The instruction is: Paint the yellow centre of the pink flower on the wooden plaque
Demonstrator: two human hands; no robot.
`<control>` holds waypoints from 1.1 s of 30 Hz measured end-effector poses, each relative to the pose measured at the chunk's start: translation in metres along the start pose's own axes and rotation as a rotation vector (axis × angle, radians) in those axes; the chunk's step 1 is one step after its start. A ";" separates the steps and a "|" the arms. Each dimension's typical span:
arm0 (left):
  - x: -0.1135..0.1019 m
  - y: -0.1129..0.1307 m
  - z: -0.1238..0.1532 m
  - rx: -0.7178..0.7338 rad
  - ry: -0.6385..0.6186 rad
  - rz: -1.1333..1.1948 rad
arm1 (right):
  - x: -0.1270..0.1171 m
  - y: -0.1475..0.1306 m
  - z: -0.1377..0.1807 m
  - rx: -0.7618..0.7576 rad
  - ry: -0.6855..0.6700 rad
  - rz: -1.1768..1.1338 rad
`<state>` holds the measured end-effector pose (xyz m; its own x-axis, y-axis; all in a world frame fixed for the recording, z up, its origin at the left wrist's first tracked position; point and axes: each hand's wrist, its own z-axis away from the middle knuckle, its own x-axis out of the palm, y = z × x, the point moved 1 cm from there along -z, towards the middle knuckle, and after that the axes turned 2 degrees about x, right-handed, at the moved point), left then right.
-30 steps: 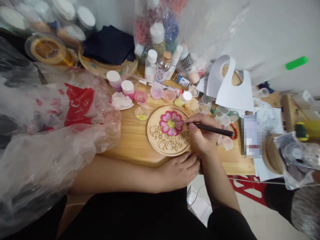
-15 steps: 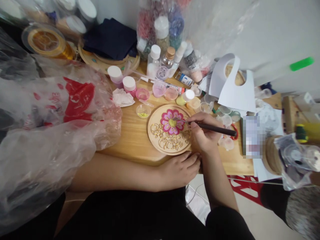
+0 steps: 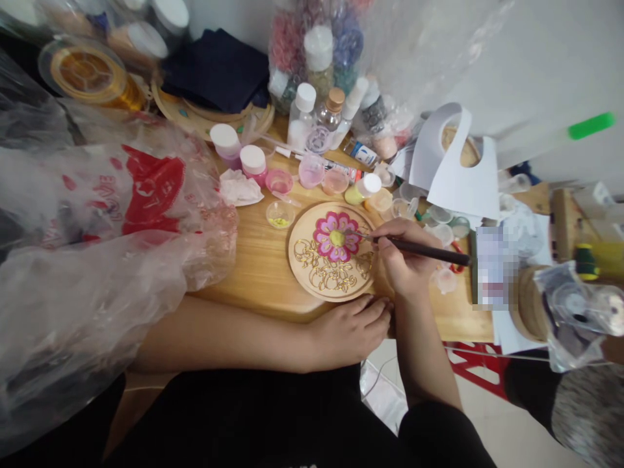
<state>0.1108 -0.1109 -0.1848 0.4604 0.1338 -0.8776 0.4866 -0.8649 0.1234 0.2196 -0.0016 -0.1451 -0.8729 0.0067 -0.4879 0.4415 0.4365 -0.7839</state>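
Note:
A round wooden disc (image 3: 312, 276) lies on the wooden table (image 3: 258, 273); it bears a pink flower (image 3: 335, 236) with a yellow centre and gold outlines below it. My right hand (image 3: 404, 260) pinches a dark paintbrush (image 3: 429, 251), whose tip touches the flower's right petals. My left hand (image 3: 348, 328) rests at the table's near edge just below the disc, fingers stretched and together, touching the disc's rim and holding nothing.
Small cups of pink, yellow and clear paint (image 3: 280, 213) ring the disc's far side. Bottles and jars (image 3: 305, 114) stand behind. A large plastic bag (image 3: 97, 240) covers the left. White cut paper (image 3: 453, 166) and clear cups lie to the right.
The brush tip has shifted slightly over the flower's right side. My left hand has stayed put. The view has drifted a little.

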 end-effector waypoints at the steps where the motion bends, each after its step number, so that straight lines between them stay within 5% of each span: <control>1: 0.000 0.000 0.000 -0.005 0.008 -0.004 | 0.000 0.000 0.000 -0.004 0.001 -0.002; 33: -0.002 -0.001 0.000 0.015 -0.024 -0.014 | -0.002 -0.001 0.000 -0.042 0.003 -0.038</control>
<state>0.1097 -0.1106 -0.1829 0.4351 0.1346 -0.8903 0.4818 -0.8701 0.1039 0.2206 -0.0018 -0.1439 -0.8894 -0.0074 -0.4571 0.3993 0.4740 -0.7848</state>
